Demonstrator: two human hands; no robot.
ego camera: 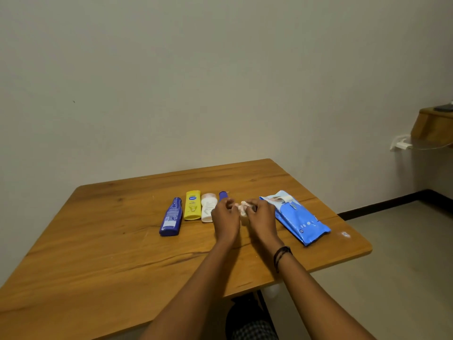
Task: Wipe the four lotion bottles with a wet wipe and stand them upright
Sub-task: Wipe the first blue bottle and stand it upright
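Observation:
Four lotion bottles lie flat in a row on the wooden table: a dark blue bottle at the left, a yellow bottle, a white bottle, and another blue bottle mostly hidden behind my left hand. My left hand and my right hand are side by side above the table, both pinching a crumpled white wet wipe held between them.
A blue wet wipe pack lies to the right of my hands, its flap open. A small white scrap sits near the table's right edge. A wall shelf and a plug are at the far right.

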